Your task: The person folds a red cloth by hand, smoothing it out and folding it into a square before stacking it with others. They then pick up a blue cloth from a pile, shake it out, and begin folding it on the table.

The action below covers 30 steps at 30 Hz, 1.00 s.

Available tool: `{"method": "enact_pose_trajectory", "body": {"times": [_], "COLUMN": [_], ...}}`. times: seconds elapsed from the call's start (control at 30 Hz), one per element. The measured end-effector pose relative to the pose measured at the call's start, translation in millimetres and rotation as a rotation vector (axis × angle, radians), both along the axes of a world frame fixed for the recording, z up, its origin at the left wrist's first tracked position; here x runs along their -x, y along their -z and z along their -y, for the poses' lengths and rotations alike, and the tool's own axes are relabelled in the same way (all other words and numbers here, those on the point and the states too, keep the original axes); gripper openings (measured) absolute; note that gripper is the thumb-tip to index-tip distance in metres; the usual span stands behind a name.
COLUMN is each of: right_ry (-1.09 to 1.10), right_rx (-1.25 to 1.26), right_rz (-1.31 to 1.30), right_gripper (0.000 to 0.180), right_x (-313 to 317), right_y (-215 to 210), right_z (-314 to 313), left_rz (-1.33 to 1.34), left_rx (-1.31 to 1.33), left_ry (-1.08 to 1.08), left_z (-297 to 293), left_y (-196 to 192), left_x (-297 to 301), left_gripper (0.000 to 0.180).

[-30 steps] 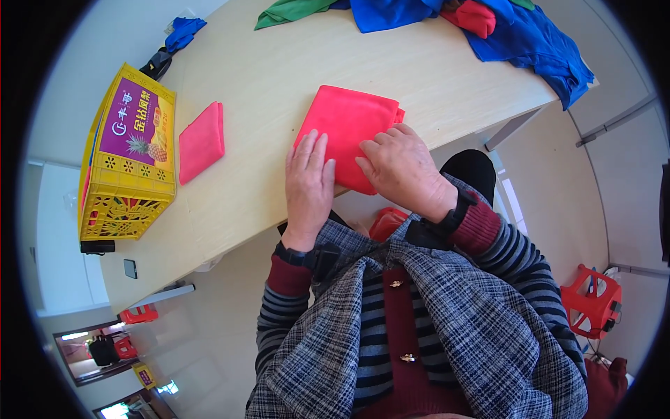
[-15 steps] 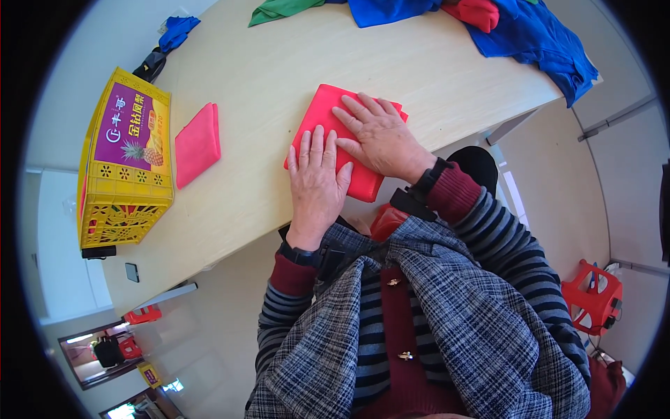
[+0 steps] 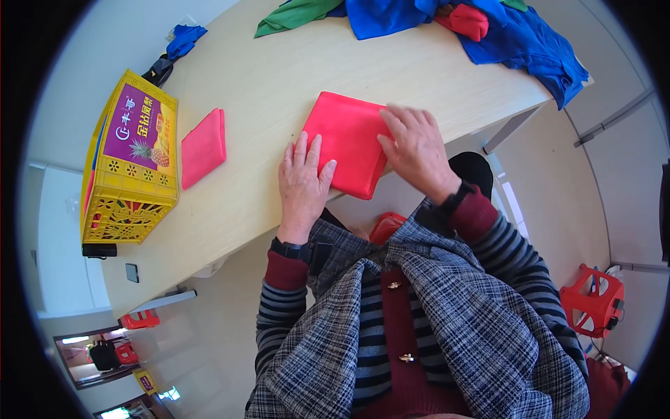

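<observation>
A red folded cloth (image 3: 349, 136) lies in a flat square near the front edge of the table. My left hand (image 3: 302, 185) rests on its lower left side, fingers stretched out and pressing lightly, the hand holding nothing. At the right edge of the cloth is my right hand (image 3: 420, 153), its fingers apart and slightly bent, thumb and forefinger touching that edge. Farther left, a second red folded cloth (image 3: 204, 148) lies by itself beside a yellow plastic crate (image 3: 129, 192).
Blue cloth (image 3: 530, 52), green cloth (image 3: 296, 17) and a bunched red cloth (image 3: 469, 22) lie along the far side of the table (image 3: 251, 84). A dark phone-like slab (image 3: 132, 272) sits near the left corner. A red stool (image 3: 592, 300) stands on the floor at right.
My right hand has slid from the top of the cloth to its right edge. My left hand has shifted slightly left and down, uncovering more of the red surface.
</observation>
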State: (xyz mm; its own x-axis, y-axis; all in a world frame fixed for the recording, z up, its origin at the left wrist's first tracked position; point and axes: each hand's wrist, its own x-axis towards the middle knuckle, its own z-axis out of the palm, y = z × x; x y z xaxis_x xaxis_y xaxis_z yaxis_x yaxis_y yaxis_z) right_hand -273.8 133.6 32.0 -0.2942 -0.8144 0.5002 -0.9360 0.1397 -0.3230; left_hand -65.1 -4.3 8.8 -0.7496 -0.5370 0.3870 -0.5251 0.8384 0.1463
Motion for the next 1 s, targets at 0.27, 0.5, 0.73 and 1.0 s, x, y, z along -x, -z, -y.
{"method": "enact_pose_trajectory", "body": {"times": [0.27,0.5,0.73,1.0], "right_ry": [-0.096,-0.154,-0.154,-0.141], "right_rx": [-0.078,-0.068,-0.115,-0.202], "right_rz": [0.249,0.025,-0.053,-0.083], "right_gripper": [0.043,0.047,0.051,0.059], "right_x": [-12.3,4.9,-39.5,-36.9], "right_y": [3.4,-0.7,6.4,33.5], "right_z": [2.8,34.6,73.0,85.7], "left_rz": [-0.014,-0.091,-0.131,-0.085], "left_rx": [0.01,-0.109,-0.056,-0.164], "left_ry": [-0.048,-0.038,0.012,0.044], "left_z": [-25.3,-43.4,16.7,34.9], "left_y": [-13.6,-22.1,-15.0,14.2], "left_x": [-12.7,-21.8,6.5,22.4], "left_gripper": [0.05,0.038,0.04,0.059]}}
